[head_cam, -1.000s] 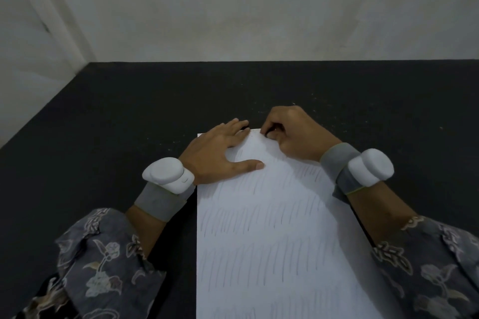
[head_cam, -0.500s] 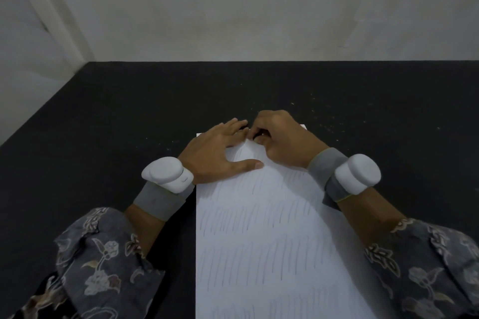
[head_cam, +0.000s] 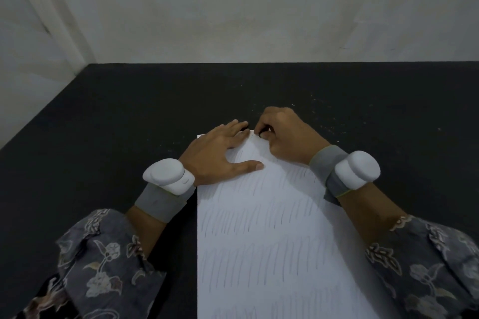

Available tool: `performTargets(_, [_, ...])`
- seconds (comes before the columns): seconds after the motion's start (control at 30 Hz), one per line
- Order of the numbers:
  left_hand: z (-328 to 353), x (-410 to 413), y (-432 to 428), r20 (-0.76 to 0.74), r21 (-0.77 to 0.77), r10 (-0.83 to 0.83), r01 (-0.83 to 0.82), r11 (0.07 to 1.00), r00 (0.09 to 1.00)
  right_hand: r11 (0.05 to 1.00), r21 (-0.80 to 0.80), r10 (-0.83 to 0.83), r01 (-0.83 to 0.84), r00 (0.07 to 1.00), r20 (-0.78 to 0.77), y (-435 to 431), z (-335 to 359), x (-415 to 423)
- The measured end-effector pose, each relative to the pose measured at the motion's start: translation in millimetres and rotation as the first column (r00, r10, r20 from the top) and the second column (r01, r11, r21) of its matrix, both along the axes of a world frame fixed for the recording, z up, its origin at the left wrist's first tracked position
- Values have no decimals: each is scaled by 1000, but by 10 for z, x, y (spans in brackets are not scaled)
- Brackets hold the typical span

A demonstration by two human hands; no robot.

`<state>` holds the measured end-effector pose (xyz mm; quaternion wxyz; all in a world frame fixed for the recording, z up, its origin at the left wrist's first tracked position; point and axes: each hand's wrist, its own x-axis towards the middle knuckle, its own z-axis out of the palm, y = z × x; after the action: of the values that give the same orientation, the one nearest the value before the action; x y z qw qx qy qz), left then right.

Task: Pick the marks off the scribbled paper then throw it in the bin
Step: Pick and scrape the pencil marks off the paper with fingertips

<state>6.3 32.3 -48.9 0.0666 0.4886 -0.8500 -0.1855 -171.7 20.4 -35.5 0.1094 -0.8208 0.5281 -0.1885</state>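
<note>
Head view: your left hand [head_cam: 220, 153] lies flat with straight fingers pressing the top of the scribbled paper [head_cam: 272, 228], which runs from frame centre to the bottom edge on the dark table [head_cam: 103, 124]; your right hand [head_cam: 285, 134] is curled at the sheet's top edge, fingertips apparently pinching something small, though I can't tell what. Most pencil marks remain and no bin is visible. Ease the left palm and the sheet may slide or crease under rubbing; push hard at that edge and it may tear.
</note>
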Motion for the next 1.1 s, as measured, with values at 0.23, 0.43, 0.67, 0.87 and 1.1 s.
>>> performTargets(0.23, [4,1,8,-19,-11,-6,6,1000,1000,1000,6,24,-24,999,-30,47,-18,33])
performTargets(0.43, [16,-8,19,-14,2,0,0,1000,1000,999,-11,30,-31,999,-24,45,-23,42])
performTargets(0.67, [5,-4,23,-19,-8,1,-1,1000,1000,996,-77,-33,35,999,16,-5,-80,82])
performTargets(0.87, [-14,9,12,-25,-22,-9,9,1000,1000,998,40,55,-55,998,3,41,-6,15])
performTargets(1.1, [-30,12,-15,-43,-22,-6,5,1000,999,997,-71,-35,38,999,38,-3,-95,88])
